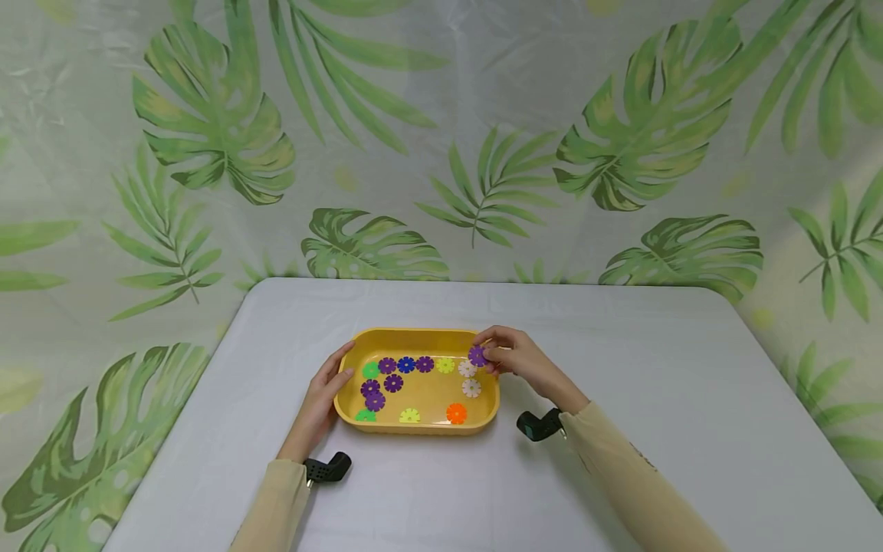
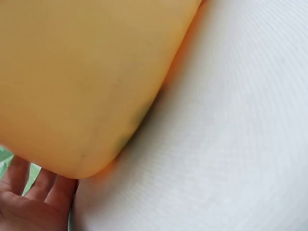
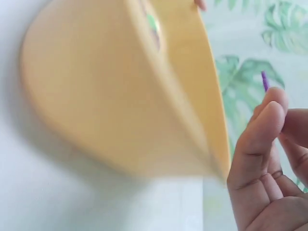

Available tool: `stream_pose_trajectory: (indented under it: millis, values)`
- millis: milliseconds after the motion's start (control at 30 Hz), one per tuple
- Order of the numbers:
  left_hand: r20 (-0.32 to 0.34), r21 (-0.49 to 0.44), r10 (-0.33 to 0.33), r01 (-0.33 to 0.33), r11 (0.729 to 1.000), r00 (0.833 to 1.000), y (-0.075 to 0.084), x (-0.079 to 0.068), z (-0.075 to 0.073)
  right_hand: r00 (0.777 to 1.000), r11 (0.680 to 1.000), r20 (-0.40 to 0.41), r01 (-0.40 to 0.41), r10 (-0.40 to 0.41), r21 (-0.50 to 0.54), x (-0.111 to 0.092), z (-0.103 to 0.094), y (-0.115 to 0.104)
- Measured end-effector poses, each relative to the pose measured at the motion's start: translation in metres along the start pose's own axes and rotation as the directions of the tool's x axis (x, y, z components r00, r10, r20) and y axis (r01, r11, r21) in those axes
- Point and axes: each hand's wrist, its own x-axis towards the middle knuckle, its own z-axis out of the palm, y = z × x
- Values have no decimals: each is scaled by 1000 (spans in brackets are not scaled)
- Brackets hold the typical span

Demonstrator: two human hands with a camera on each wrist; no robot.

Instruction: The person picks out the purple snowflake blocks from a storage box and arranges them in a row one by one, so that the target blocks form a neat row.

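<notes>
If yellow tray [image 1: 429, 397] gets bumped, it could slide despite left hand [image 1: 320, 395] gripping its left edge. Right hand [image 1: 517, 357] pinches purple snowflake disc [image 1: 477, 356] at tray's far right corner; slipping pinch could drop it among pale discs [image 1: 472, 389]. Disc: in right hand, well apart from left.

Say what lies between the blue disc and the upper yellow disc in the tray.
A dark purple disc lies between the blue disc and the upper yellow disc in the tray; this shows in the head view.
</notes>
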Motion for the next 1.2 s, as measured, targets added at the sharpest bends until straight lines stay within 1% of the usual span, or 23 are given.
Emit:
stream_pose_trajectory:
  millis: [133,233,433,600,767,867,967,1033,1100,1133,1200]
  values:
    - [3,2,3,-3,1000,1000,1,0,0,998,1000,-56,-7,8,11,-7,-24,16]
    - [3,0,7,-7,1000,1000,1,0,0,993,999,-110,-32,33,11,-14,-41,29]
    - [1,6,5,-5,1000,1000,1,-1,0,972,995,-213,-102,104,20,-28,-72,56]
    - [2,13,5,-5,1000,1000,1,-1,1,953,988,-269,-155,143,-26,-37,-89,76]
    - [-1,11,5,-5,1000,1000,1,-1,1,942,982,-295,-182,157,-59,-41,-95,86]
    - [-4,6,2,-2,1000,1000,1,-1,1,935,974,-321,-197,153,-110,-41,-95,89]
    - [-3,7,1,-1,1000,1000,2,-1,1,923,949,-359,-226,136,-221,-41,-93,89]
    - [-3,10,2,-2,1000,1000,2,-1,1,919,922,-378,-236,110,-306,-41,-91,88]
    - [-1,12,5,-5,1000,1000,2,-1,1,919,898,-388,-227,70,-376,-40,-89,85]
    - [-1,14,8,-8,1000,1000,2,-1,1,918,892,-393,-222,55,-393,-39,-88,82]
    - [0,16,10,-10,1000,1000,2,-1,1,920,900,-390,-202,40,-386,-38,-84,76]
